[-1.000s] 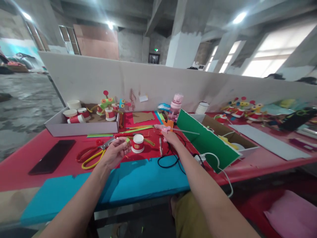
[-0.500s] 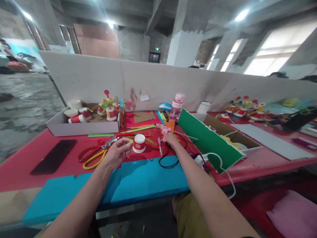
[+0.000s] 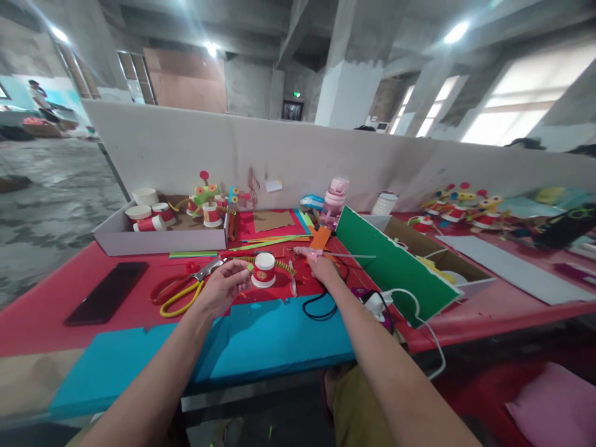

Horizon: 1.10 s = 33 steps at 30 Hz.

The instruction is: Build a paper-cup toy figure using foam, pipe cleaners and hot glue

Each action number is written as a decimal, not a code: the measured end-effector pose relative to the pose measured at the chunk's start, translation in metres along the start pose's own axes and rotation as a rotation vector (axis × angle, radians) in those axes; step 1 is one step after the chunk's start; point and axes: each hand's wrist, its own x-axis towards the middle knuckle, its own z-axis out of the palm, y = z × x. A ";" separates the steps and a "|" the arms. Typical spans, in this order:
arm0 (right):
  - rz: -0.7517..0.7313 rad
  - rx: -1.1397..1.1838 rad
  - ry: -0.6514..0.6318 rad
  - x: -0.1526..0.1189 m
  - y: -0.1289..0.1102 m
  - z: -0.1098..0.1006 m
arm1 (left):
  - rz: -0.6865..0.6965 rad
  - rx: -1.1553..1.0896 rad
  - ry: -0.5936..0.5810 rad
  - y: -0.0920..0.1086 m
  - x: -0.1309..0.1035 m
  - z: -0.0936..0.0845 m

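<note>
Between the fingertips of my left hand is a small light-green paper piece. Just right of it stands a red and white paper cup, upside down, with yellow-and-dark coiled strips sticking out at its sides. My right hand is closed around a pink glue gun, whose nozzle points left toward the cup; a clear glue stick juts out behind it. A black cable loops below that hand. Scissors with red and yellow handles lie left of my left hand.
A black phone lies at the left. Behind it, a white box holds paper cups and a finished figure. A green-sided box and a white power plug are at the right. Blue sheets cover the front edge.
My right hand has drawn the glue gun slightly nearer and turned it so the nozzle points left. My left hand keeps the green piece beside the cup.
</note>
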 end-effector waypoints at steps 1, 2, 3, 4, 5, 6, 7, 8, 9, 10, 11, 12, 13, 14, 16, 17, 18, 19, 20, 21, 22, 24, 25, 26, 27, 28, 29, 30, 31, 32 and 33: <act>0.029 -0.029 0.023 -0.002 -0.002 -0.001 | 0.001 0.002 0.002 0.001 0.000 -0.001; 0.061 -0.061 0.043 -0.004 -0.004 -0.003 | 0.003 0.002 0.005 0.001 0.000 -0.001; 0.085 -0.090 0.068 -0.008 -0.006 -0.006 | 0.008 0.003 0.009 0.003 0.000 -0.001; 0.087 -0.103 0.097 -0.012 -0.009 -0.008 | 0.017 0.004 0.013 0.005 0.000 -0.001; 0.068 -0.091 0.132 -0.016 -0.012 -0.009 | 0.028 0.007 0.017 0.007 0.000 0.000; 0.027 -0.049 0.171 -0.022 -0.016 -0.010 | 0.040 0.015 0.022 0.010 0.000 0.000; -0.043 0.022 0.206 -0.028 -0.021 -0.009 | 0.052 0.027 0.026 0.013 -0.001 0.001; -0.129 0.132 0.233 -0.034 -0.027 -0.006 | 0.061 0.045 0.030 0.016 -0.001 0.002; -0.232 0.250 0.240 -0.041 -0.034 -0.002 | 0.070 0.069 0.034 0.019 -0.002 0.002; -0.334 0.322 0.229 -0.046 -0.042 0.003 | 0.077 0.101 0.038 0.021 -0.003 0.002; -0.404 0.343 0.232 -0.051 -0.050 0.009 | 0.082 0.142 0.041 0.023 -0.004 0.002; -0.442 0.328 0.237 -0.054 -0.058 0.013 | 0.086 0.190 0.046 0.025 -0.004 0.001; -0.459 0.287 0.240 -0.056 -0.066 0.017 | 0.091 0.243 0.052 0.027 -0.004 -0.001; -0.466 0.238 0.246 -0.057 -0.073 0.019 | 0.099 0.299 0.062 0.028 -0.003 -0.003; -0.465 0.153 0.255 -0.056 -0.084 0.020 | 0.119 0.415 0.085 0.031 0.000 -0.006; -0.463 0.127 0.256 -0.055 -0.088 0.019 | 0.129 0.475 0.096 0.033 0.003 -0.007; -0.459 0.112 0.251 -0.053 -0.091 0.017 | 0.136 0.535 0.106 0.035 0.007 -0.007; -0.456 0.106 0.241 -0.051 -0.092 0.016 | 0.138 0.592 0.112 0.037 0.011 -0.006; -0.452 0.110 0.225 -0.049 -0.093 0.015 | 0.137 0.644 0.117 0.040 0.017 -0.003; -0.447 0.119 0.202 -0.048 -0.093 0.015 | 0.140 0.691 0.119 0.042 0.022 0.000; -0.442 0.133 0.175 -0.046 -0.093 0.015 | 0.149 0.735 0.116 0.044 0.028 0.005; -0.438 0.168 0.123 -0.043 -0.091 0.017 | 0.175 0.844 0.091 0.047 0.039 0.015; -0.438 0.185 0.106 -0.042 -0.090 0.018 | 0.191 0.913 0.068 0.048 0.044 0.020; -0.440 0.197 0.092 -0.041 -0.089 0.019 | 0.208 0.994 0.040 0.048 0.049 0.024; -0.444 0.204 0.080 -0.041 -0.088 0.019 | 0.229 1.083 0.009 0.048 0.053 0.028; -0.449 0.208 0.066 -0.040 -0.087 0.019 | 0.255 1.177 -0.021 0.047 0.056 0.031; -0.454 0.210 0.050 -0.040 -0.087 0.019 | 0.286 1.268 -0.050 0.047 0.058 0.033; -0.458 0.210 0.034 -0.040 -0.086 0.018 | 0.314 1.353 -0.079 0.046 0.060 0.035; -0.457 0.211 0.020 -0.040 -0.086 0.017 | 0.340 1.430 -0.107 0.046 0.061 0.036; -0.452 0.211 0.008 -0.040 -0.086 0.016 | 0.357 1.499 -0.135 0.046 0.061 0.038; -0.445 0.211 0.000 -0.040 -0.087 0.015 | 0.363 1.562 -0.162 0.047 0.062 0.040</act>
